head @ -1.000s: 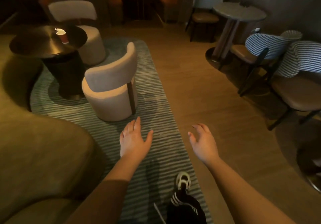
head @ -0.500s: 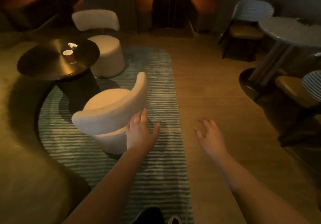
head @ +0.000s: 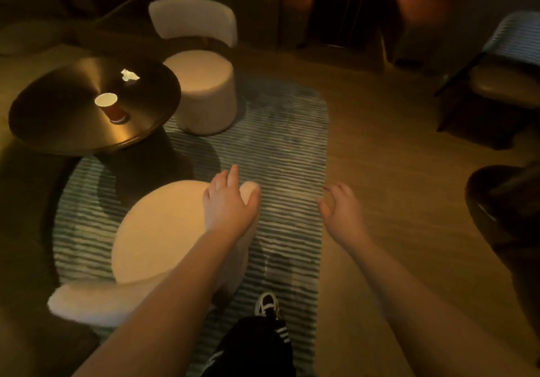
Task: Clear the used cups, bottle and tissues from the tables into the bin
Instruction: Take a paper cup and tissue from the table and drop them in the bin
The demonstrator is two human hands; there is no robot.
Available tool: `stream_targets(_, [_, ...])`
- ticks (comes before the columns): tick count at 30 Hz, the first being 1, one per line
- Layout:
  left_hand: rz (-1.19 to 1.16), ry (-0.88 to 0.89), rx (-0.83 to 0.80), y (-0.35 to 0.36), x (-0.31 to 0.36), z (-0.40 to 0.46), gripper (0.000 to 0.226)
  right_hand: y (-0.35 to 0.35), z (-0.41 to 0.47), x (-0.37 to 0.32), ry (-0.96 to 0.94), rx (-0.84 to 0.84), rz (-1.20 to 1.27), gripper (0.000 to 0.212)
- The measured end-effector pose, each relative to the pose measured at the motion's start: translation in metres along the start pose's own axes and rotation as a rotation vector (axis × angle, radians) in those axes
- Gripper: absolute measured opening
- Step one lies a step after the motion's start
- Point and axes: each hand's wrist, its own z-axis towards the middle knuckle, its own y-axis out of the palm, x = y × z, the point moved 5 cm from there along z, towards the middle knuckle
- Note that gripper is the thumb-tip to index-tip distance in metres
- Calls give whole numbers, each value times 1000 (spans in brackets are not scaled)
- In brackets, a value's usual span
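Now nearer: red cup (head: pixel 112 108) and tissue (head: pixel 129 75) on round table (head: pixel 58 119) at 10 o'clock, closer than before. Left hand (head: pixel 229 205) and right hand (head: pixel 342 211): grip released, empty. Pickup pending.

No text, label, brand name, number or sign can be read anywhere in the dim, blurred head view. The red paper cup (head: pixel 110 108) at about 10 o'clock shows a plain wall with no legible print. The white stripes on the dark trouser leg (head: pixel 282 334) at 6 o'clock are a pattern only, with no lettering beside them.
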Motion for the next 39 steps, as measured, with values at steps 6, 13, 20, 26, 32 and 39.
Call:
stream_targets(6, [10, -57, 24, 7, 20, 129, 74, -15, 160, -14, -72, -57, -33, 39])
stream_targets(13, [36, -314, 132, 18, -6, 255, 75, 17, 343, -43, -251, -173, -49, 42])
stream_targets(20, [28, -703, 294, 19, -28, 361, 75, 57, 527, -74, -449, -392, -93, 41])
stream_targets(26, [45, -887, 400, 2, -31, 405, 74, 94, 613, -111, -626, -563, -111, 43])
stream_targets(32, [37, -1097, 468, -11, -73, 420, 76, 151, 649, -174, -787, -662, -83, 41])
stream_targets(39, [1, -1209, 628, -35, -177, 454, 81, 243, 695, -263, -907, -706, -103, 41])
